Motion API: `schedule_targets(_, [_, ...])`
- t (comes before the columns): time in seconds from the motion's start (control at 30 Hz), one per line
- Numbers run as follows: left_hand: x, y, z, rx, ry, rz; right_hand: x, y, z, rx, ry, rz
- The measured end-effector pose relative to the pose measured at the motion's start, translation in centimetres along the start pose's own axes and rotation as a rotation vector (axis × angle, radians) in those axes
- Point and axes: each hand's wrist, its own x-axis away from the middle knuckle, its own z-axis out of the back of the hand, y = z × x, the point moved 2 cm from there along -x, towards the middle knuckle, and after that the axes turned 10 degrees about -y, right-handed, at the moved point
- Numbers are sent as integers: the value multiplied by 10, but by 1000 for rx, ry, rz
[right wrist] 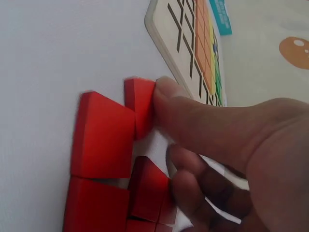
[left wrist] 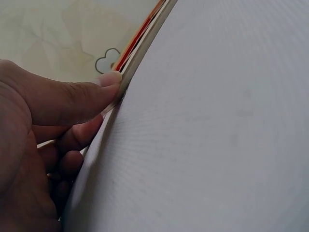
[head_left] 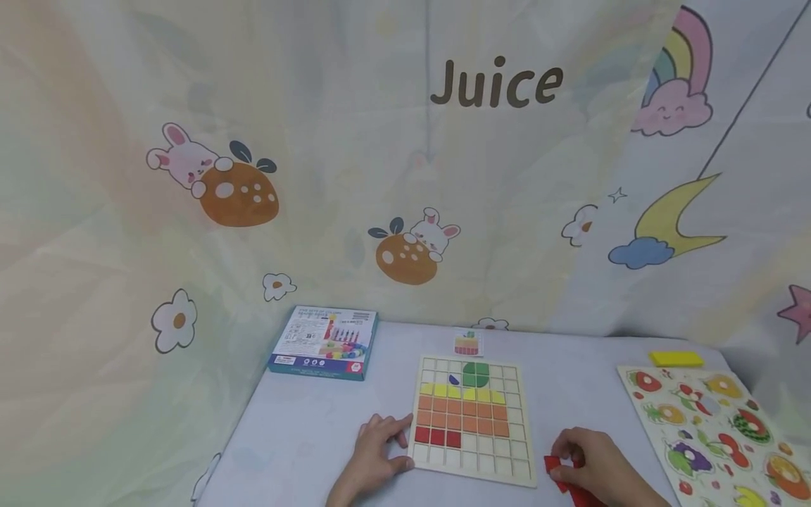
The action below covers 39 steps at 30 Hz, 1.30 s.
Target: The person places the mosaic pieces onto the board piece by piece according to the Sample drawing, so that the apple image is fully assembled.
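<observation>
A wooden grid board (head_left: pixel 503 446) lies on the table, holding red, orange, yellow, green and blue tiles in a cake-like pattern; its red row has three tiles at the left. My left hand (head_left: pixel 374 454) rests beside the board's left edge, its thumb (left wrist: pixel 91 99) touching the side of the board. To the right of the board, my right hand (head_left: pixel 592 461) pinches a red tile (right wrist: pixel 140 104), which looks tilted in the right wrist view. More red tiles (right wrist: pixel 104 140) lie close together on the table beneath and next to that hand, which partly hides them.
Behind the board lies a small picture card (head_left: pixel 468 343) of the cake pattern. A boxed set (head_left: pixel 323 343) is at the back left. On the right are a fruit-picture board (head_left: pixel 709 436) and a yellow block (head_left: pixel 676 359). A printed curtain (head_left: pixel 329 176) hangs behind the table.
</observation>
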Motion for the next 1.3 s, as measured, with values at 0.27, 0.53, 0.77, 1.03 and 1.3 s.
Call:
schedule_targets(0.27, [-1,2,1,6,-2,3,3,-1,2,-39,-42,213])
schedule_targets(0.53, [1,3,1,5,-2,8,-3,-12,-5,-135,-19,373])
schedule_targets(0.77, [-1,2,1,16,-14,7,-13,-34,-22,-273,25,320])
schedule_targets(1.03, [-1,3,0,11,-21,26,-23,-57,-46,-304,45,312])
schedule_targets(1.3, [-1,6,0,13,-25,36,-30,-69,-60,-208,74,365])
